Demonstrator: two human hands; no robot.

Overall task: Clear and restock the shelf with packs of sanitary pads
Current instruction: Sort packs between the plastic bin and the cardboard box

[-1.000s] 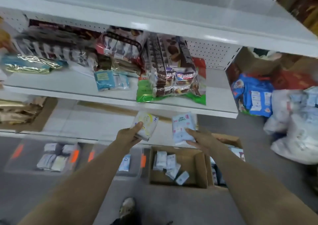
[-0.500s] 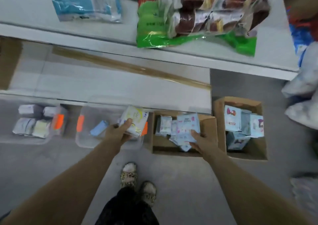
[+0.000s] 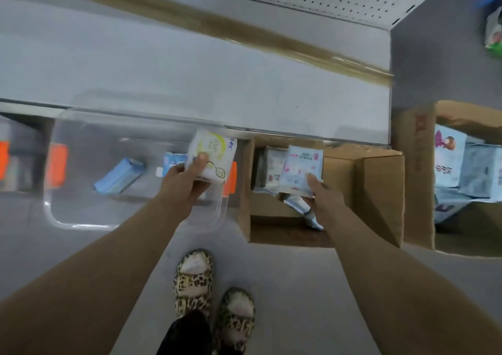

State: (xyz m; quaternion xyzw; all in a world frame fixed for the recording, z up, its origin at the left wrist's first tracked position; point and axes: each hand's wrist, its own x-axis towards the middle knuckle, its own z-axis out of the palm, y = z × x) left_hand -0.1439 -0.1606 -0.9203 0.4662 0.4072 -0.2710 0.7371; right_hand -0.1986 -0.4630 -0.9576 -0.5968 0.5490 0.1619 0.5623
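The left hand (image 3: 182, 182) grips a yellow pack (image 3: 214, 152) over the centre-left bin (image 3: 68, 220). The right hand (image 3: 322, 195) grips a blue pack (image 3: 300, 168) over the box (image 3: 380, 197). Best lower both inside before letting go.

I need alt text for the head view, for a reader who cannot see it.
Seen from above, a person's left hand holds a yellow-white pack over a clear bin, and the right hand holds a pale blue pack over a cardboard box. A white shelf lies beyond them.
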